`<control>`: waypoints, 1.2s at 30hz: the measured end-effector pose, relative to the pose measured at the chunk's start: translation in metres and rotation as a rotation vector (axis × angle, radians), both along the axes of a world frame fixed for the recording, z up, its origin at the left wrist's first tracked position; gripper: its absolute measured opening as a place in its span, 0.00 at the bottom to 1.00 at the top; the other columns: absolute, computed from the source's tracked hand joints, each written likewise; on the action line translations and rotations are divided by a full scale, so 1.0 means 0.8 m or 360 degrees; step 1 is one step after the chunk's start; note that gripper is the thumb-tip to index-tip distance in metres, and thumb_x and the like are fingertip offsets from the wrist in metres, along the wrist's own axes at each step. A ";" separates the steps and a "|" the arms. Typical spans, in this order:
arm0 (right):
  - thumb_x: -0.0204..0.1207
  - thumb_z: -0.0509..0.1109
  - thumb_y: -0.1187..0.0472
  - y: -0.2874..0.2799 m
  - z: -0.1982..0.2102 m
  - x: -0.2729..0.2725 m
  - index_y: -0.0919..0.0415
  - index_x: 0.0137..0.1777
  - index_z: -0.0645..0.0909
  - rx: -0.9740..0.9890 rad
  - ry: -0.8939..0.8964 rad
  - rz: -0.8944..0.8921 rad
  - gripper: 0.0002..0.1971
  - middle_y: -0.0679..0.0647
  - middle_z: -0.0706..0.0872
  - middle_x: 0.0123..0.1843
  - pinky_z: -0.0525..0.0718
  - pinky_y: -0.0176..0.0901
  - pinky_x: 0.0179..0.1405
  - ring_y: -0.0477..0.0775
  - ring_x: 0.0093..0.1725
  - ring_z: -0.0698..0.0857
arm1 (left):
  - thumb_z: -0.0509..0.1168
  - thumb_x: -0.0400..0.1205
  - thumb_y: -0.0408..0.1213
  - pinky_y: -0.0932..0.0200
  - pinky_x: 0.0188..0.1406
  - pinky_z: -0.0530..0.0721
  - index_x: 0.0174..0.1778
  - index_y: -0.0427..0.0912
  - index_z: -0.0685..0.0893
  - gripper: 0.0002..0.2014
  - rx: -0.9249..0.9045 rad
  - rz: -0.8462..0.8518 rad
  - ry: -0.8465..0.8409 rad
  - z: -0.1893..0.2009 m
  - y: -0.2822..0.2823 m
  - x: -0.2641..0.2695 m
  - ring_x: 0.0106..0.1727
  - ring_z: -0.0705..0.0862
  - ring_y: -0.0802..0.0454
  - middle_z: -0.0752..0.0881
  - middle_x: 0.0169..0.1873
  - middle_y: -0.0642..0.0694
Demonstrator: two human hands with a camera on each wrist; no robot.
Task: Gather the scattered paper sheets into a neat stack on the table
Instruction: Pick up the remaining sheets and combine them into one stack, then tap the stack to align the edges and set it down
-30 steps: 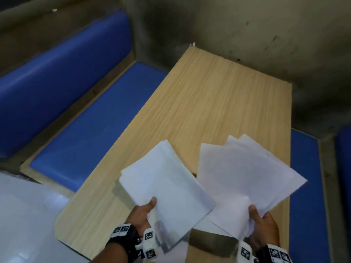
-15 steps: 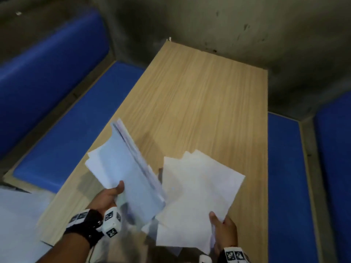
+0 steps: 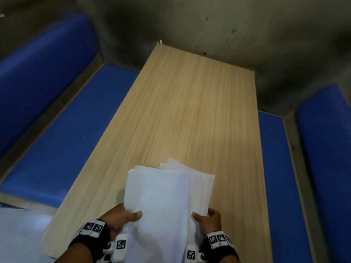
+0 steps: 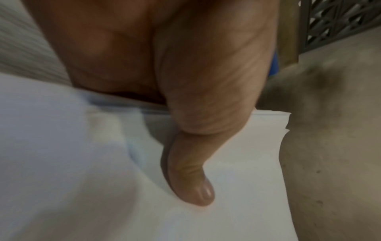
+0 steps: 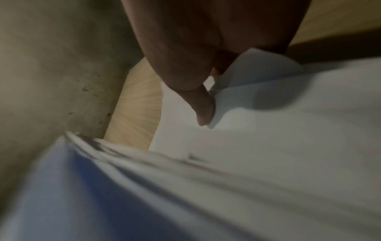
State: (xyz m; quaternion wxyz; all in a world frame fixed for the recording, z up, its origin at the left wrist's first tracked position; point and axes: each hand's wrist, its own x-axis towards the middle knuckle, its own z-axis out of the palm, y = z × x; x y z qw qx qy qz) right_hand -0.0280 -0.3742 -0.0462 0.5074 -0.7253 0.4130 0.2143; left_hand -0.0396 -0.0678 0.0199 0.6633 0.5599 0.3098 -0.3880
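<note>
White paper sheets [image 3: 161, 198] are bunched into one overlapping pile over the near end of the wooden table [image 3: 190, 114]. The upper bundle lies on top of a second bundle [image 3: 201, 186] whose edges stick out on the right and far side. My left hand [image 3: 125, 217] grips the pile's near left edge, thumb on top; the left wrist view shows that thumb pressing on the sheets [image 4: 237, 163]. My right hand [image 3: 207, 219] holds the near right edge, thumb on the paper [image 5: 268, 146]. The fingers under the sheets are hidden.
Blue padded benches run along the left side [image 3: 62, 133] and the right side [image 3: 275, 186] of the table, with blue backrests behind them. A stained grey wall [image 3: 209, 25] closes off the table's far end. A pale floor [image 3: 19, 234] shows at the lower left.
One second ago each hand held a separate bundle, side by side. The left bundle tipped up on edge and swung right; now it lies on the right one as a single pile.
</note>
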 end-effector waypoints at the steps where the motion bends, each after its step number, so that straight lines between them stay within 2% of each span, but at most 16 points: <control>1: 0.57 0.85 0.63 0.002 0.005 -0.001 0.66 0.60 0.84 0.0022 -0.0006 0.0040 0.29 0.63 0.91 0.55 0.86 0.55 0.60 0.63 0.52 0.89 | 0.67 0.83 0.23 0.62 0.25 0.88 0.53 0.28 0.85 0.05 -0.0004 -0.0005 0.0005 0.008 -0.005 0.001 0.23 0.90 0.49 0.92 0.28 0.38; 3: 0.68 0.79 0.69 0.000 0.018 -0.004 0.69 0.60 0.85 0.0003 -0.0019 0.0119 0.19 0.63 0.91 0.55 0.84 0.52 0.61 0.63 0.53 0.88 | 0.66 0.83 0.21 0.69 0.12 0.77 0.46 0.27 0.84 0.02 0.0053 0.0053 0.0000 0.012 -0.001 0.001 0.13 0.84 0.52 0.89 0.20 0.39; 4: 0.72 0.76 0.71 -0.004 0.025 -0.005 0.70 0.62 0.84 -0.0006 -0.0061 0.0126 0.18 0.61 0.89 0.55 0.81 0.50 0.62 0.61 0.54 0.86 | 0.68 0.82 0.22 0.65 0.17 0.82 0.51 0.25 0.85 0.04 0.0051 0.0073 -0.0015 0.008 0.002 0.001 0.18 0.88 0.48 0.91 0.26 0.36; 6: 0.74 0.74 0.72 -0.016 0.033 -0.006 0.68 0.67 0.80 -0.0113 -0.0243 0.0149 0.21 0.57 0.85 0.58 0.76 0.46 0.66 0.57 0.58 0.83 | 0.76 0.76 0.26 0.45 0.43 0.91 0.61 0.24 0.84 0.19 0.0072 0.0214 -0.0087 -0.008 0.019 0.001 0.40 0.94 0.34 0.93 0.43 0.29; 9: 0.72 0.76 0.70 -0.040 0.069 0.001 0.69 0.68 0.79 -0.0301 -0.0499 0.0197 0.24 0.62 0.86 0.65 0.77 0.53 0.71 0.61 0.64 0.83 | 0.81 0.67 0.35 0.28 0.60 0.84 0.61 0.28 0.86 0.27 0.0197 0.0342 -0.0166 -0.012 0.043 0.007 0.52 0.92 0.29 0.93 0.50 0.30; 12: 0.74 0.75 0.70 -0.073 0.109 0.011 0.69 0.68 0.81 -0.0273 -0.0677 0.0128 0.22 0.63 0.87 0.63 0.78 0.57 0.70 0.62 0.63 0.84 | 0.79 0.73 0.35 0.30 0.57 0.86 0.57 0.29 0.88 0.19 0.0373 0.0469 -0.0270 -0.004 0.068 0.015 0.48 0.93 0.31 0.94 0.47 0.32; 15: 0.75 0.74 0.70 -0.093 0.159 0.022 0.56 0.63 0.83 -0.0135 -0.0865 0.0060 0.18 0.56 0.89 0.58 0.79 0.56 0.69 0.61 0.61 0.86 | 0.80 0.69 0.41 0.32 0.53 0.89 0.54 0.33 0.89 0.21 0.0529 0.0496 -0.0404 0.000 0.082 0.024 0.45 0.93 0.35 0.95 0.44 0.37; 18: 0.61 0.84 0.60 -0.085 0.206 0.026 0.49 0.51 0.82 0.0210 -0.0993 0.0106 0.20 0.38 0.93 0.41 0.88 0.39 0.51 0.39 0.43 0.91 | 0.79 0.74 0.37 0.32 0.52 0.89 0.56 0.36 0.88 0.17 0.0530 0.0462 -0.0462 0.007 0.068 0.035 0.45 0.93 0.35 0.95 0.45 0.38; 20: 0.65 0.83 0.57 -0.070 0.220 0.024 0.53 0.53 0.82 0.0374 -0.1012 0.0138 0.18 0.33 0.93 0.38 0.85 0.41 0.50 0.33 0.39 0.90 | 0.79 0.73 0.37 0.32 0.53 0.88 0.59 0.36 0.87 0.20 0.0469 0.0429 -0.0483 0.011 0.044 0.046 0.47 0.93 0.34 0.95 0.47 0.37; 23: 0.57 0.86 0.45 -0.052 0.200 0.021 0.60 0.60 0.85 0.0491 -0.0891 0.0145 0.33 0.50 0.94 0.53 0.83 0.54 0.59 0.51 0.53 0.92 | 0.76 0.76 0.31 0.36 0.50 0.90 0.58 0.36 0.88 0.15 0.0292 0.0296 -0.0543 0.033 -0.007 0.061 0.46 0.94 0.35 0.94 0.47 0.36; 25: 0.68 0.82 0.56 -0.037 0.184 0.020 0.62 0.61 0.85 0.0460 -0.0834 0.0101 0.22 0.58 0.92 0.57 0.81 0.62 0.67 0.62 0.60 0.89 | 0.71 0.81 0.31 0.51 0.40 0.91 0.48 0.39 0.90 0.03 0.0227 0.0176 -0.0521 0.051 -0.043 0.068 0.37 0.93 0.43 0.94 0.41 0.39; 27: 0.73 0.76 0.63 -0.030 0.161 0.021 0.58 0.59 0.85 0.0299 -0.0771 0.0095 0.14 0.57 0.91 0.57 0.79 0.63 0.70 0.62 0.60 0.88 | 0.62 0.88 0.36 0.66 0.38 0.85 0.44 0.41 0.86 0.10 0.0193 0.0075 -0.0439 0.043 -0.061 0.072 0.34 0.87 0.51 0.91 0.34 0.45; 28: 0.72 0.77 0.58 -0.027 0.153 0.019 0.55 0.60 0.83 0.0210 -0.0756 0.0111 0.16 0.56 0.90 0.59 0.79 0.63 0.71 0.61 0.61 0.87 | 0.60 0.89 0.41 0.70 0.42 0.82 0.48 0.41 0.85 0.11 0.0169 -0.0002 -0.0368 0.041 -0.069 0.073 0.37 0.84 0.53 0.89 0.35 0.48; 30: 0.66 0.80 0.48 -0.025 0.145 0.017 0.55 0.67 0.76 0.0152 -0.0660 0.0152 0.31 0.55 0.86 0.63 0.78 0.63 0.71 0.59 0.63 0.84 | 0.62 0.85 0.49 0.65 0.45 0.78 0.47 0.40 0.83 0.15 0.0077 0.0039 -0.0280 0.033 -0.076 0.074 0.42 0.81 0.51 0.88 0.36 0.50; 33: 0.65 0.84 0.54 -0.035 0.138 0.015 0.55 0.67 0.65 0.0233 -0.0594 0.0039 0.36 0.48 0.83 0.57 0.81 0.56 0.65 0.54 0.56 0.84 | 0.63 0.78 0.46 0.55 0.44 0.78 0.44 0.41 0.80 0.11 -0.0035 0.0045 -0.0398 0.056 -0.096 0.069 0.42 0.78 0.45 0.83 0.39 0.39; 36: 0.48 0.91 0.46 -0.046 0.131 0.013 0.62 0.67 0.75 0.0349 -0.0499 0.0166 0.48 0.54 0.90 0.57 0.84 0.58 0.65 0.57 0.57 0.89 | 0.72 0.72 0.42 0.58 0.37 0.80 0.38 0.41 0.77 0.11 -0.0104 0.0101 -0.0384 0.075 -0.105 0.052 0.34 0.82 0.45 0.85 0.35 0.41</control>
